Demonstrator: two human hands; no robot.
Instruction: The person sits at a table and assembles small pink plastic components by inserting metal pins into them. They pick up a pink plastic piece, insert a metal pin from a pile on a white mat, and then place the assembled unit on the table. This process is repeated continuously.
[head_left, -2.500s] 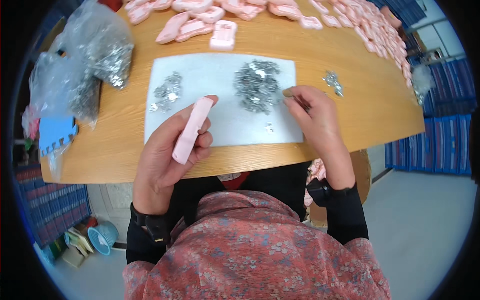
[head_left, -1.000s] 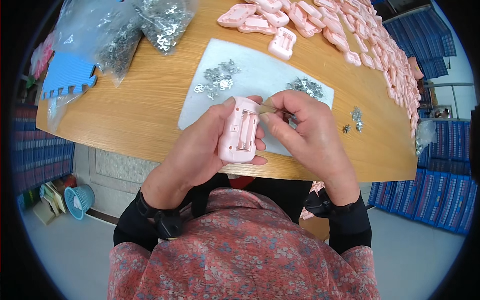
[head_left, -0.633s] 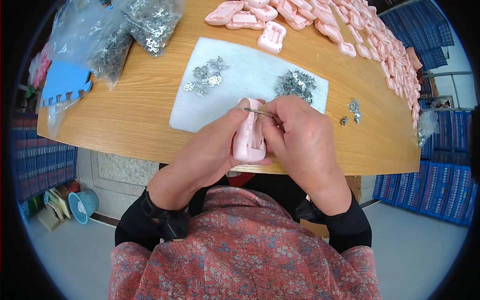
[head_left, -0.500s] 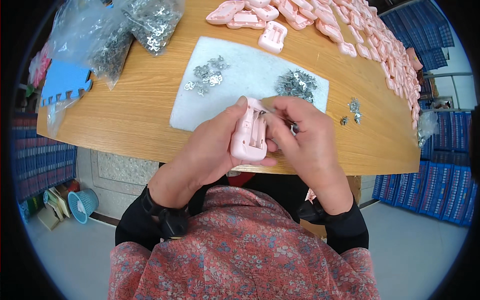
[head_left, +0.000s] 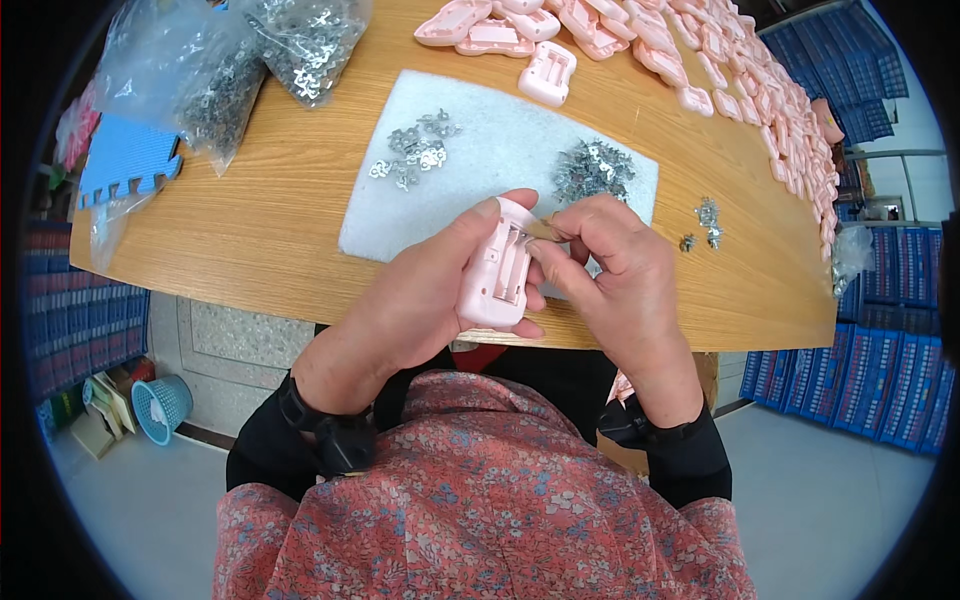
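In my left hand (head_left: 425, 290) lies a pink plastic battery casing (head_left: 483, 300), its slotted compartment facing up and the thumb along its upper left edge. My right hand (head_left: 630, 275) is closed in a pinch at the compartment's upper right end. Whatever sits between those fingertips is too small and too covered to make out. Beyond both hands, a white foam sheet (head_left: 480, 130) carries a loose spread of small silvery metal contact pieces (head_left: 415, 148) on its left. A denser heap of the metal pieces (head_left: 597, 170) rests on its right.
Pink casings (head_left: 655, 50) crowd the table's far right side, with one single casing (head_left: 547, 74) behind the foam. Plastic bags (head_left: 225, 95) of metal pieces and a blue foam tile (head_left: 130, 160) occupy the left. A few metal pieces (head_left: 709, 220) lie right of the sheet.
My right fingertips have shifted slightly and now press in at the compartment's upper end. The pink casing has tilted a little and stays in my left hand.
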